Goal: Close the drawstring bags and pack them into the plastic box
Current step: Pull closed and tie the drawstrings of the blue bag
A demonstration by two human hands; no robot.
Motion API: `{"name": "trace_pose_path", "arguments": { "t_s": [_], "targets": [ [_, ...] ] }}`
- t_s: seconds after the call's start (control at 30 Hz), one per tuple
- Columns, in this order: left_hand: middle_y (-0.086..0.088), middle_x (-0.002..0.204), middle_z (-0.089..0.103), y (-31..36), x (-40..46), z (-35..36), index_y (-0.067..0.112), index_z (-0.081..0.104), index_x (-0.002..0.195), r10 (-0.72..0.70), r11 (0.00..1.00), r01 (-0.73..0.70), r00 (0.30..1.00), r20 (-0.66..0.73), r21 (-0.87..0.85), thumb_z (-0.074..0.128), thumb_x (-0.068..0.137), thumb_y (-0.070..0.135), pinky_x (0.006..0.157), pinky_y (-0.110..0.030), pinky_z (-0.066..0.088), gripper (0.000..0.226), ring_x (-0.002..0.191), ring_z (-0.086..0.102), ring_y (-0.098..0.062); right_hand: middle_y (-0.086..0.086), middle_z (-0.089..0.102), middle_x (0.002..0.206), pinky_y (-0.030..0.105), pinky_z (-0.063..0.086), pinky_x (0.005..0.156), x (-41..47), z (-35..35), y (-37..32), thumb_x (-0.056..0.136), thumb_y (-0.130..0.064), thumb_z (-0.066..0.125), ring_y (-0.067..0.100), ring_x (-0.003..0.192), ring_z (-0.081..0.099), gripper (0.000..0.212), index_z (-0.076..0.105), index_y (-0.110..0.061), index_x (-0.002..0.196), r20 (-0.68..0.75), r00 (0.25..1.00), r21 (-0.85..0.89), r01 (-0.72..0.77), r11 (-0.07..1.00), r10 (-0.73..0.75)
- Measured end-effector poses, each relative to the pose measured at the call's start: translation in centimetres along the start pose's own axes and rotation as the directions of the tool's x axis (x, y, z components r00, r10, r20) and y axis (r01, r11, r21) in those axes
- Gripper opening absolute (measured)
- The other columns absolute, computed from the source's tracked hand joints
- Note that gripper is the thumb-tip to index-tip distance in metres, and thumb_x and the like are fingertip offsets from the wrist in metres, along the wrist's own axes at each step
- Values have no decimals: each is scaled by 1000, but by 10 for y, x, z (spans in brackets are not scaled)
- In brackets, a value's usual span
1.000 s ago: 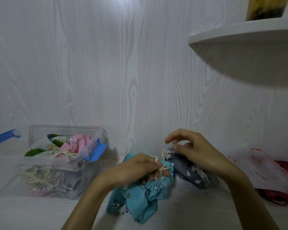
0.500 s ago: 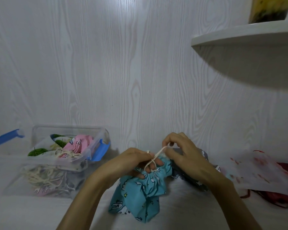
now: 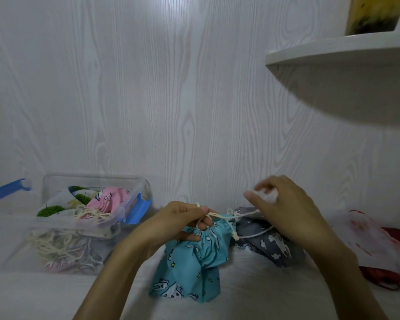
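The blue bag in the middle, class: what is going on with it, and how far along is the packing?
A person is closing the blue bag. The left hand grips its gathered neck, while the right hand holds the cream drawstring out to the side. A grey bag lies behind it, not yet packed. The clear plastic box on the left, with blue clips, holds several bags already, a pink bag on top.

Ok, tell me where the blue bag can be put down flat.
Bare white surface lies in front of the plastic box, left of the left hand's forearm. A smaller bare strip sits between the blue bag and the grey bag, toward the near edge. Far right is crowded by the white plastic bag over red fabric.
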State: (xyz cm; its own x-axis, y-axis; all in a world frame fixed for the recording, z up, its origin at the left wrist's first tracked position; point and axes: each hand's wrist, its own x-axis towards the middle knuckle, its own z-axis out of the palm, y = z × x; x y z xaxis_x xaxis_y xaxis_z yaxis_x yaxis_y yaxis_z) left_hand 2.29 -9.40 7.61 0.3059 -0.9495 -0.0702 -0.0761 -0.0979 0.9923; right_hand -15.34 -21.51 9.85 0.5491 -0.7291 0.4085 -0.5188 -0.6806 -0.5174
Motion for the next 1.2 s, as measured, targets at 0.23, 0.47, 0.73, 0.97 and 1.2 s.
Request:
{"name": "trace_pose_path", "arguments": {
  "t_s": [0.23, 0.47, 0.73, 0.97, 1.2],
  "targets": [
    [-8, 91, 68, 0, -1, -1, 10, 75, 93, 23, 1000, -22, 999, -31, 23, 53, 93, 28, 67, -15, 53, 29, 84, 63, -8, -20, 51, 93, 15, 43, 65, -4, 26, -18, 81, -46, 64, -2, 77, 49, 22, 65, -34, 100, 253, 950, 31, 179, 983, -181],
    [-6, 94, 74, 0, -1, -5, 14, 74, 101, 44, 993, -50, 997, -58, -105, 66, 80, 19, 70, -15, 55, 23, 86, 68, -9, -13, 67, 62, 12, 44, 54, -1, 8, -16, 81, -26, 70, -2, 56, 59, 5, 72, -24, 78, 208, 956, 408, 106, 907, -206],
    [-10, 91, 74, 3, -5, -4, 8, 76, 86, 88, 984, -93, 995, -41, -152, 78, 55, 18, 65, -15, 55, 32, 79, 70, -14, -9, 68, 62, 13, 45, 50, -7, 2, -23, 77, -36, 69, 0, 52, 57, 12, 72, -25, 73, 452, 845, 417, 81, 905, -284],
    [-12, 79, 72, 1, -5, -2, 18, 73, 64, 195, 981, -195, 981, -21, -2, 80, 66, 4, 71, -20, 55, 15, 76, 67, -19, -5, 59, 91, 29, 51, 75, -1, 28, -15, 86, -30, 64, 11, 81, 57, 19, 67, -40, 102, 270, 898, 318, 258, 912, -348],
    [-11, 71, 72, 1, -3, 3, 16, 69, 60, 337, 938, -314, 926, -171, 145, 75, 66, -8, 65, -21, 56, 25, 67, 68, -16, -3, 56, 71, 19, 38, 57, -2, 36, -18, 75, -20, 73, 0, 60, 45, 6, 72, -26, 75, 158, 939, 419, 217, 881, -306]
  ]
}}
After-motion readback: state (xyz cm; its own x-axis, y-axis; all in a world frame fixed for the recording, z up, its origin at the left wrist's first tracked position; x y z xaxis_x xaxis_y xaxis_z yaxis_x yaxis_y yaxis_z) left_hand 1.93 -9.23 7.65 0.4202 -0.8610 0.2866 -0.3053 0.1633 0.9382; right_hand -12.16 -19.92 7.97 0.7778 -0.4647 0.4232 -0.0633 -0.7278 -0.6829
